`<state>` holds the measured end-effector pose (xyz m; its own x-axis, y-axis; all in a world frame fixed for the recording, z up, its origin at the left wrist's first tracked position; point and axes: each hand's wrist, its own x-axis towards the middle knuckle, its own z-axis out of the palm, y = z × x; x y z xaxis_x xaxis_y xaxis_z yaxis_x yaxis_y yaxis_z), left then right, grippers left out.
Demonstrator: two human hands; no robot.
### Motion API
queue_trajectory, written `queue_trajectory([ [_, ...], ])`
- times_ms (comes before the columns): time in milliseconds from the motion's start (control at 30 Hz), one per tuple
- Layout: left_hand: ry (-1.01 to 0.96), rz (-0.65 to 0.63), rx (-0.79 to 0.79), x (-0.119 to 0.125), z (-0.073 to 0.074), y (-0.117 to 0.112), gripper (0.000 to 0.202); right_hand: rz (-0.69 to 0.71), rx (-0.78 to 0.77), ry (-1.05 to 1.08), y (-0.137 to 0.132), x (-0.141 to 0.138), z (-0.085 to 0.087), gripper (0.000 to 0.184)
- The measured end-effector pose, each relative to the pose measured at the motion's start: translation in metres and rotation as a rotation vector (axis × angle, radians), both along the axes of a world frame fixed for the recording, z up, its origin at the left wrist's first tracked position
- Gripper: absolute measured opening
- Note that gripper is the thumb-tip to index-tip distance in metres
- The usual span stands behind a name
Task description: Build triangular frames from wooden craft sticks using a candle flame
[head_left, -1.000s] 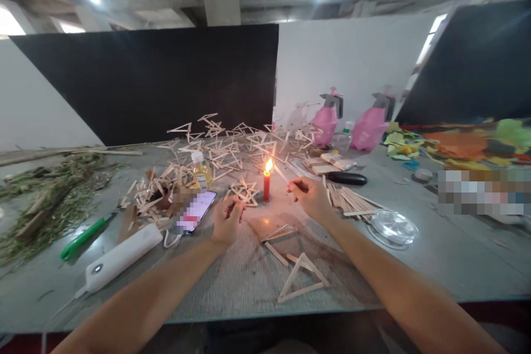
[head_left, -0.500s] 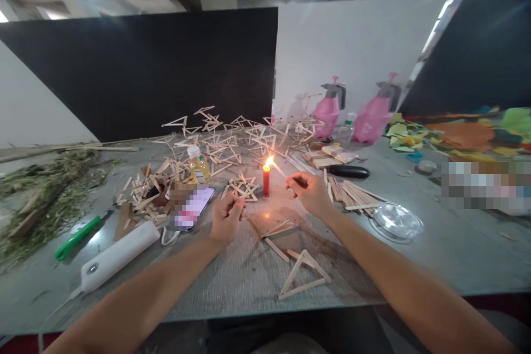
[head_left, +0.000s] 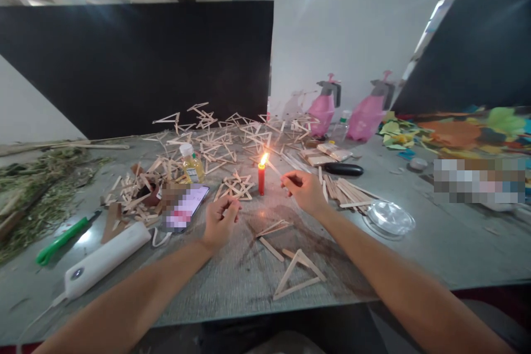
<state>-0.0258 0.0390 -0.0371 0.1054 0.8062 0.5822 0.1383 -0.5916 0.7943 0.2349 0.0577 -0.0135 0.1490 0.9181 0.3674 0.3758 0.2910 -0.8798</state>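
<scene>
A lit red candle [head_left: 261, 180] stands upright on the table between my hands. My right hand [head_left: 305, 191] pinches a thin pale wooden stick [head_left: 274, 170], its far end close beside the flame [head_left: 264, 159]. To the left of the candle, my left hand [head_left: 222, 218] is raised with thumb and fingers pressed together; whether anything is between them I cannot make out. Just beyond it lies a star-like cluster of joined sticks [head_left: 235, 187]. A stick triangle [head_left: 299, 276] and several loose sticks [head_left: 271, 249] lie nearer my body.
Joined stick shapes [head_left: 215, 144] crowd the back. Left are a phone [head_left: 188, 207], white power bank [head_left: 108, 260], green-handled knife [head_left: 62, 240] and oil bottle [head_left: 193, 166]. Right are a stick pile [head_left: 346, 193], clear plastic lid [head_left: 390, 217], black object [head_left: 342, 169] and pink sprayers [head_left: 367, 116].
The whole view has shifted slightly, so things appear a little further left. My hands keep nearly the same places around the candle, and the flame looks narrower beside the stick's end.
</scene>
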Motion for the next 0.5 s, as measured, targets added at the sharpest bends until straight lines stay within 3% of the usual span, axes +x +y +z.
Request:
queue_trajectory([
  [233,-0.008,-0.150,0.266,0.006,0.003,-0.035,0.026,-0.005,0.005,-0.004,-0.001,-0.001,0.000,0.026],
  [433,0.036,-0.347,0.648,0.020,0.004,-0.069,0.027,-0.001,0.019,0.016,-0.004,-0.002,0.002,0.024],
  [500,0.078,-0.366,0.670,0.024,0.002,-0.075,0.026,0.002,0.019,0.025,-0.005,0.000,0.002,0.024],
])
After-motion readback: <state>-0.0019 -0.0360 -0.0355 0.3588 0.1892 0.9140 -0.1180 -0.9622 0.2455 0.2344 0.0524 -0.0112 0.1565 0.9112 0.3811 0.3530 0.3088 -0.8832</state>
